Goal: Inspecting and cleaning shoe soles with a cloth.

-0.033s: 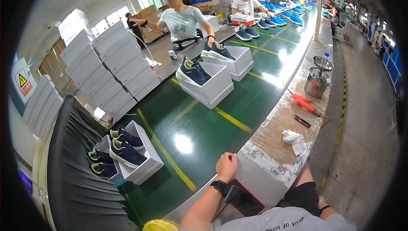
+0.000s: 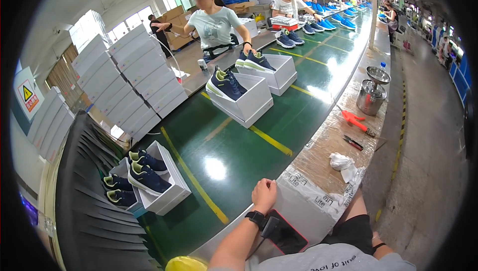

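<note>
My left hand [image 2: 264,194], with a black watch on its wrist, rests curled at the belt-side edge of the white ledge, and nothing shows in its fingers. Beside that wrist lies a dark phone [image 2: 286,235] with a red rim. My right hand [image 2: 377,236] is down beside my leg, below a black wristband; its fingers are hidden. At left on the green belt [image 2: 199,146], navy shoes [image 2: 148,178] with lime lining sit in an open white box [image 2: 174,191]. Farther up, another navy pair [image 2: 226,84] rests in a white box [image 2: 253,101].
Across the belt a co-worker [image 2: 214,24] touches shoes in a farther box. Stacked white boxes [image 2: 134,71] stand at left, above dark strip curtains [image 2: 89,186]. On my side lie a crumpled white cloth [image 2: 343,165], snips [image 2: 353,142], a red air gun [image 2: 354,118] and a metal pot [image 2: 371,99].
</note>
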`<state>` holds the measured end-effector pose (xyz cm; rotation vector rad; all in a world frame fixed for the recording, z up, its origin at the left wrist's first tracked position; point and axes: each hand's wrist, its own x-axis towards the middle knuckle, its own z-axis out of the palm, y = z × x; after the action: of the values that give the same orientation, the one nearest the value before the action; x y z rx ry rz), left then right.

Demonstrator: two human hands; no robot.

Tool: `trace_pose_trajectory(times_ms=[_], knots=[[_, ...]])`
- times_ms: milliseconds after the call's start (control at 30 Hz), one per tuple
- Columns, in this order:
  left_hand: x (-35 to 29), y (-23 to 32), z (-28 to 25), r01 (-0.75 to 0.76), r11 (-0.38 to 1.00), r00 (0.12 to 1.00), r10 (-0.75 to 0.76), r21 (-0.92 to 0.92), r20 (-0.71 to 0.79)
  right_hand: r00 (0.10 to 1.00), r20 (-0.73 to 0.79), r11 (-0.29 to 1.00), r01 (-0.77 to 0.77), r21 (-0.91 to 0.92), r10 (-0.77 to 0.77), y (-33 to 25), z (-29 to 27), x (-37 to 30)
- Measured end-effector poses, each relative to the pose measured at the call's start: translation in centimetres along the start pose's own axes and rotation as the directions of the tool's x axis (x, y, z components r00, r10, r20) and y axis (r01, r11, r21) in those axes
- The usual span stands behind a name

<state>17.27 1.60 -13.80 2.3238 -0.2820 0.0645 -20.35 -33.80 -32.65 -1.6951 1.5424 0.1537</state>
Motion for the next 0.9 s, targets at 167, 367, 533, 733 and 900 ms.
trace_pose_trajectory(times_ms=[167, 367, 533, 733, 900], knots=[[0.4, 0.8, 0.3, 0.014, 0.994, 1.0, -0.014, 0.108, -0.007, 0.986, -0.023, 0.967, 0.165, 0.193, -0.164, 2.3, 0.1, 2.3], [0.1, 1.5, -0.5, 0.026, 0.963, 1.0, -0.024, 0.268, -0.013, 0.99, -0.036, 0.843, 0.137, 0.52, -0.139, 0.1, -3.5, 4.0], [0.7, 0.4, 0.8, -0.06, 0.927, 0.998, 0.053, 0.372, 0.028, 0.841, -0.206, 0.607, 0.51, 0.61, -0.5, -4.2, -4.8, 6.2], [-1.8, 0.8, 1.8, -0.094, 0.851, 0.989, 0.141, 0.516, -0.051, 0.567, -0.169, 0.427, 0.756, 0.497, -0.806, -14.1, -2.7, -3.5], [-2.5, 0.8, 2.1, -0.113, 0.879, 0.98, 0.174, 0.464, -0.092, 0.502, -0.004, 0.413, 0.716, 0.563, -0.865, -15.7, -0.8, -7.0]])
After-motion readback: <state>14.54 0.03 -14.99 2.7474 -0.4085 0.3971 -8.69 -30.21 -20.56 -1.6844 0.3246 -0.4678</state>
